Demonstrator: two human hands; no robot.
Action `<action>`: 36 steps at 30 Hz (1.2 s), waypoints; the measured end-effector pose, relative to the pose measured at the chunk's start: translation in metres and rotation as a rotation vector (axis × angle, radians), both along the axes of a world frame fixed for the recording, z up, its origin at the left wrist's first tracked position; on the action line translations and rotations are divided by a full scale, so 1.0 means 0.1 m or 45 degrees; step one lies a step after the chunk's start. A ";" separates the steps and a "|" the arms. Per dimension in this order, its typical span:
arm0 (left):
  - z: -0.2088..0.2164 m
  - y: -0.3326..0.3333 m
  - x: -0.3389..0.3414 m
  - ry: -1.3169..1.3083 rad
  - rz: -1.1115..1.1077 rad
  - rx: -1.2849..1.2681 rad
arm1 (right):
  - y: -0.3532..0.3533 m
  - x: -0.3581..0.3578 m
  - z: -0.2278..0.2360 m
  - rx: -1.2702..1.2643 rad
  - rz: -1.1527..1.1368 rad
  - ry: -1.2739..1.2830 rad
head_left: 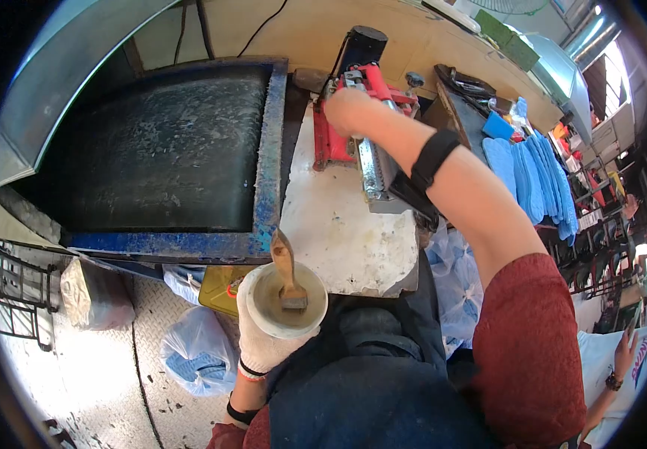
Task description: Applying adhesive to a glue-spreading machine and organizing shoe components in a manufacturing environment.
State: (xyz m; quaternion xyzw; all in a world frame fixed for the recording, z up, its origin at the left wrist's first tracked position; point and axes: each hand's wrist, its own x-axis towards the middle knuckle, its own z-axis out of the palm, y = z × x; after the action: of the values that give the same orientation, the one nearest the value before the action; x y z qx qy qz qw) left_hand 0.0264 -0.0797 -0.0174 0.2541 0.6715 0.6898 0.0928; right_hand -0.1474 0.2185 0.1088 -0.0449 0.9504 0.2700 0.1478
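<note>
Gripping is being handled by the gloved left hand [264, 343]: its fingers are wrapped around a pale cup [286, 331], held in front of the red machine [326, 138] and a bit to its left, with a wooden-handled brush [284, 260] propped inside, bristles down. The bare right hand [349, 112] is stretched over the red machine, but whether anything's gripped by those fingers can't be told, tbh. The red machine is carried by a worn white-topped bench [346, 232]. Left of it, a wide dark belt [166, 150] is framed in chipped blue metal [265, 179]. Off to its right, a bunch of flat light-blue pieces [527, 176] is lined up.
</note>
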 end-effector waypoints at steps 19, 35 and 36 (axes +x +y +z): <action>0.09 -0.15 -0.04 0.111 -0.053 -0.082 | 0.06 0.67 0.22 -0.530 0.078 0.512; 0.00 0.02 -0.01 0.064 -0.030 -0.021 | -0.43 2.05 -0.53 -0.251 0.249 0.937; 0.01 0.03 -0.01 0.057 -0.038 -0.009 | -0.32 2.10 -0.59 -0.406 0.406 1.011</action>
State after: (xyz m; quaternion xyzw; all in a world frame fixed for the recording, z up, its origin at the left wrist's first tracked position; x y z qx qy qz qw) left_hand 0.0251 -0.0769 -0.0167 0.2791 0.6719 0.6802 0.0890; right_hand 0.0630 0.1864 0.0497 -0.1060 0.9444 0.1359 -0.2801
